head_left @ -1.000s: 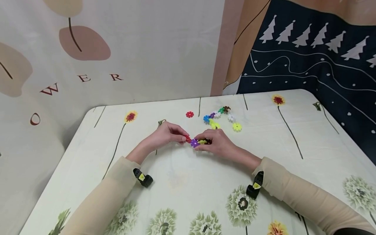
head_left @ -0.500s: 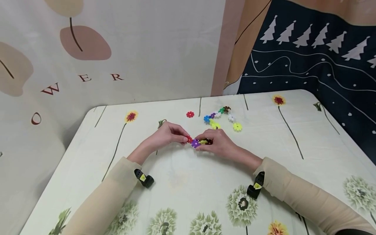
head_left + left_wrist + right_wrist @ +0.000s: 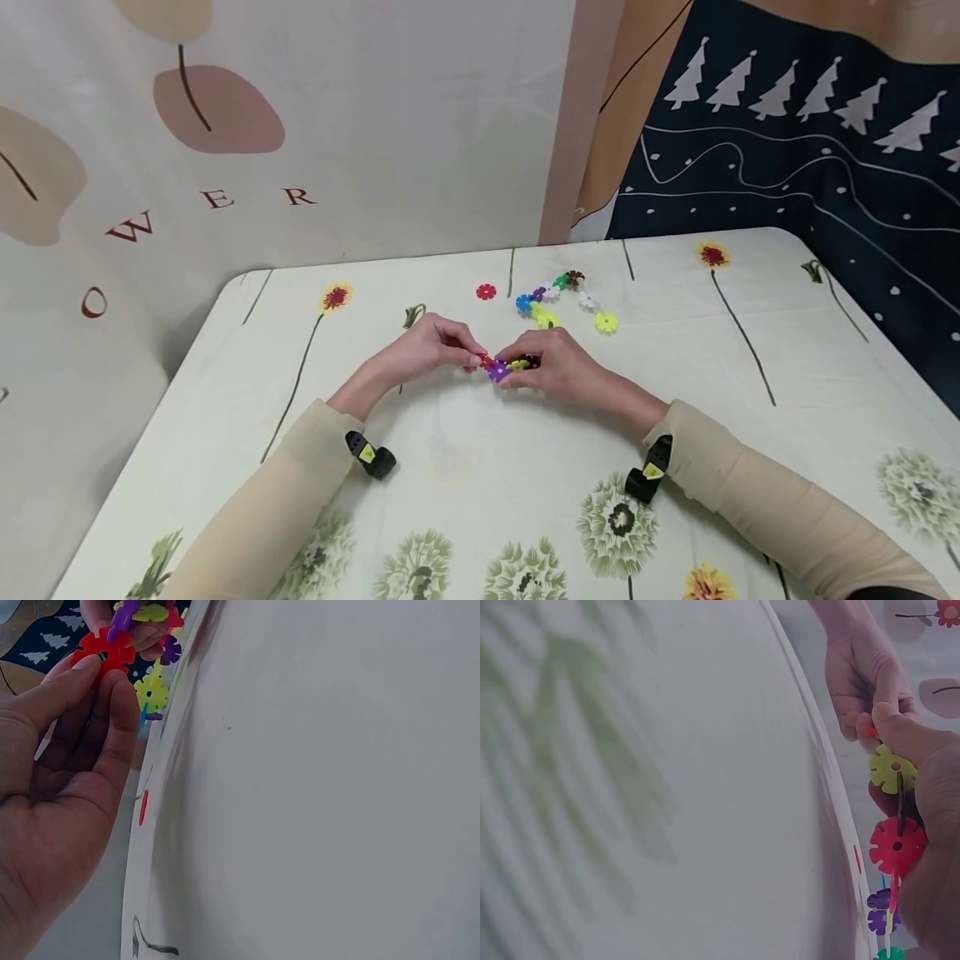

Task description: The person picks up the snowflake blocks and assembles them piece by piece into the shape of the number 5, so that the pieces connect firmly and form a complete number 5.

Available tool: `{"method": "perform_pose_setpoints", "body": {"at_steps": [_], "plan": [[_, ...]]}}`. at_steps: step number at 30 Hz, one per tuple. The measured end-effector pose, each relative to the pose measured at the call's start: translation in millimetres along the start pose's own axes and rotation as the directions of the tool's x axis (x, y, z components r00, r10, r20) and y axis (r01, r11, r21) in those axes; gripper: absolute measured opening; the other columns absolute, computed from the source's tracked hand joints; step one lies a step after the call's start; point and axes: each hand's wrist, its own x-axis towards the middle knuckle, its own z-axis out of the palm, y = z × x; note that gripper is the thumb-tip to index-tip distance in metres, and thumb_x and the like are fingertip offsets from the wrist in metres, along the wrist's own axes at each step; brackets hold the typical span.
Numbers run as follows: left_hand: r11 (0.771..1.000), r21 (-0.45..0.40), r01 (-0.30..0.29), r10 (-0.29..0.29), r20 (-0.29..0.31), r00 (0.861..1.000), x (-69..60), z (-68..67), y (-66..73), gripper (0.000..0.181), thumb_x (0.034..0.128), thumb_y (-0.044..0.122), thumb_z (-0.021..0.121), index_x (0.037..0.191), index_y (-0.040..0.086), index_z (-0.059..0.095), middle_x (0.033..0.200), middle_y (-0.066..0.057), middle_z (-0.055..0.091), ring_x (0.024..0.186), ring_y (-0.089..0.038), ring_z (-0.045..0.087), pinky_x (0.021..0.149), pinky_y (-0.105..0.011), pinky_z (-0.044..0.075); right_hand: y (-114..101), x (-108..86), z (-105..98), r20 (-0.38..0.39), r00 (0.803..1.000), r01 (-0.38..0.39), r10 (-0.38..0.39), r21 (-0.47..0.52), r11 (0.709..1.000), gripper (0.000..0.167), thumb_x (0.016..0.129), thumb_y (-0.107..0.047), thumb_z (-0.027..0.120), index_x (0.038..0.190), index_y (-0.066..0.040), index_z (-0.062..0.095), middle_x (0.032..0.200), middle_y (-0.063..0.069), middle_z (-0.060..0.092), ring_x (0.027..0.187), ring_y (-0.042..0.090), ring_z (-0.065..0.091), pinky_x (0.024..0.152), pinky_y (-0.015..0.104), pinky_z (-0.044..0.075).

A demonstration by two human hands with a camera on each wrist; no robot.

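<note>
Above the middle of the table, my left hand (image 3: 427, 346) pinches a red notched flower-shaped plastic disc (image 3: 112, 654) between thumb and fingers. Facing it, my right hand (image 3: 558, 367) holds a purple disc (image 3: 498, 372) at the end of a linked chain. The red disc meets the purple one at its edge; how deep the notches sit cannot be told. Behind the purple disc come a yellow-green disc (image 3: 889, 769), a dark brown one (image 3: 901, 802) and a red one, partly covered by my right fingers.
A curved chain of linked discs lies behind my right hand, with a blue disc (image 3: 525, 303) and a yellow disc (image 3: 606, 322) in it. One loose red disc (image 3: 486, 292) lies near the back edge of the flower-printed tablecloth (image 3: 450, 517).
My left hand has shifted slightly right and down, bringing the red disc closer against the purple one. The chain on the table has shifted slightly left; the loose red disc stays put.
</note>
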Motion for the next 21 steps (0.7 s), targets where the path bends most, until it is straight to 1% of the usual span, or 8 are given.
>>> {"method": "perform_pose_setpoints", "body": {"at_steps": [4,7,9,12,15,21], "plan": [[1.000,0.027,-0.013,0.013,-0.003,1.000,-0.2,0.2,0.5,0.009,0.0931,-0.003,0.072,0.099,-0.002,0.079,0.092,-0.011,0.075,0.085,-0.024,0.071,0.079,-0.028,0.054,1.9,0.4,-1.0,0.000,1.000,0.015,-0.015,-0.006,1.000,0.030,0.080,-0.010,0.089,0.107,-0.002,0.079,0.094,0.002,0.076,0.082,0.013,0.066,0.068,0.026,0.052],[0.999,0.034,-0.011,0.011,-0.003,1.000,0.6,0.2,0.6,0.009,0.0926,-0.002,0.073,0.100,-0.002,0.078,0.093,-0.011,0.076,0.085,-0.024,0.072,0.080,-0.029,0.056,2.5,0.3,-2.2,0.006,1.000,0.021,-0.021,-0.010,1.000,0.030,0.080,-0.010,0.089,0.107,-0.001,0.079,0.094,0.002,0.075,0.082,0.015,0.067,0.068,0.026,0.052],[0.999,0.038,0.001,-0.001,-0.003,1.000,1.4,0.6,0.4,0.009,0.0919,-0.001,0.074,0.100,-0.002,0.078,0.094,-0.011,0.076,0.085,-0.025,0.072,0.080,-0.030,0.057,2.7,0.2,-2.9,0.014,1.000,0.019,-0.019,-0.010,1.000,0.030,0.080,-0.010,0.089,0.107,-0.001,0.079,0.093,0.002,0.075,0.082,0.014,0.067,0.068,0.026,0.053],[0.999,0.033,0.034,-0.034,-0.017,0.999,2.2,0.9,-1.5,0.009,0.0908,0.000,0.076,0.099,-0.001,0.078,0.094,-0.012,0.076,0.085,-0.026,0.073,0.080,-0.032,0.059,3.2,0.1,-3.6,0.025,1.000,0.011,-0.010,-0.017,1.000,0.030,0.080,-0.011,0.089,0.107,-0.001,0.079,0.093,0.002,0.075,0.081,0.012,0.065,0.068,0.026,0.052],[0.998,0.029,0.054,-0.053,-0.034,0.998,2.4,0.3,-2.9,0.008,0.0904,0.001,0.077,0.098,0.000,0.077,0.093,-0.012,0.076,0.085,-0.027,0.073,0.081,-0.034,0.060,3.3,-0.1,-3.8,0.027,1.000,0.003,-0.002,-0.022,1.000,0.031,0.080,-0.012,0.090,0.107,-0.002,0.079,0.093,0.002,0.075,0.080,0.010,0.065,0.068,0.026,0.052],[0.998,0.030,0.063,-0.061,-0.046,0.997,3.9,1.7,-3.1,0.007,0.0899,0.002,0.078,0.097,0.000,0.077,0.091,-0.012,0.076,0.083,-0.027,0.073,0.081,-0.033,0.060,1.2,-0.2,-2.5,0.022,0.998,-0.054,0.053,0.050,0.997,0.025,0.084,-0.010,0.086,0.106,-0.002,0.079,0.097,0.001,0.077,0.086,0.013,0.069,0.073,0.026,0.055]]}}
